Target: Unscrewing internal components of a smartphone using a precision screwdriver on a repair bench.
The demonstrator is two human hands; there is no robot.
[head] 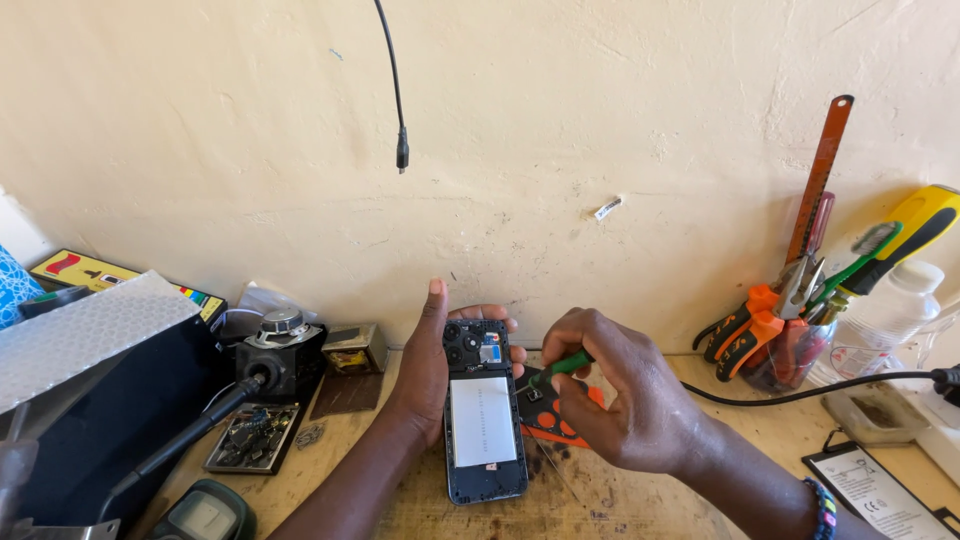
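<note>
An opened smartphone (484, 415) lies back-up on the wooden bench, its rear cover off, showing a white battery and camera lenses. My left hand (425, 365) grips the phone's left edge, thumb up, fingertips curled over the top. My right hand (615, 395) holds a green-handled screwdriver (560, 368), its tip pointing at the phone's upper right side. Under my right hand lies a black and orange mat or cover (548, 418).
A clear cup (785, 365) of pliers, tweezers, a brush and an orange saw blade stands at right. A black cable (810, 392) crosses the bench. At left are a black box (90, 400), a small speaker (283, 325), a circuit board (250, 438) and a meter (205, 515). A cable (398, 100) hangs on the wall.
</note>
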